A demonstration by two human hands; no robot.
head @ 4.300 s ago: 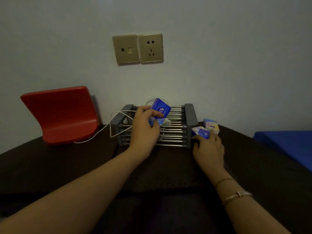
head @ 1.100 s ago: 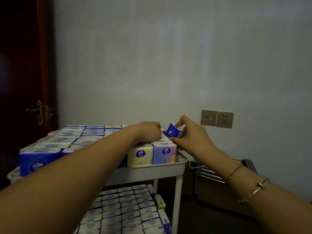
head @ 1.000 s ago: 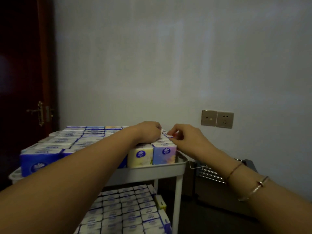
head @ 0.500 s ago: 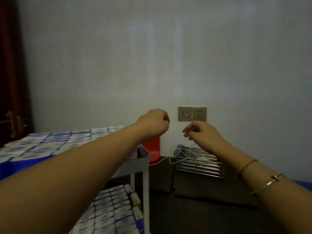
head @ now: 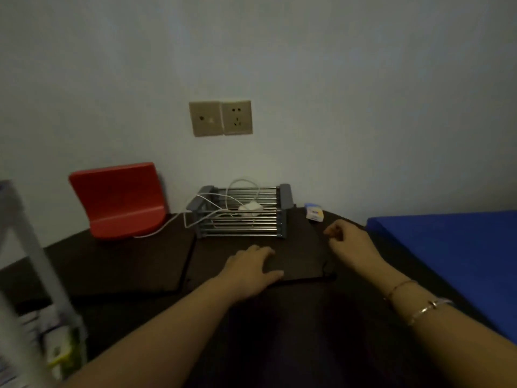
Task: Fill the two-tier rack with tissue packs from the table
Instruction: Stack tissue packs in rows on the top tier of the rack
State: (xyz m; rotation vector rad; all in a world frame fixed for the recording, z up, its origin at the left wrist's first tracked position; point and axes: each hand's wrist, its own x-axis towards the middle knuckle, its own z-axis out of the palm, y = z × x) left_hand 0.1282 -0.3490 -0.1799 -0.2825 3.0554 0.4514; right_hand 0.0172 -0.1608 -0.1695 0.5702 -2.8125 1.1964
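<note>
One white-and-blue tissue pack lies on the dark table to the right of a metal wire basket. My left hand lies flat on the table in front of the basket, fingers spread, holding nothing. My right hand hovers a little below and right of the tissue pack with fingers loosely curled and nothing in them. At the left edge, blurred, stands the white rack with tissue packs on its lower tier.
A red plastic seat shell leans on the wall at the back left. A white charger with its cable lies in the wire basket. Wall sockets are above it. A blue surface borders the table on the right.
The view swung from the rack back down to the table. Both hands came away from the rack with nothing in them; the left now rests on the table, the right is near the tissue pack.
</note>
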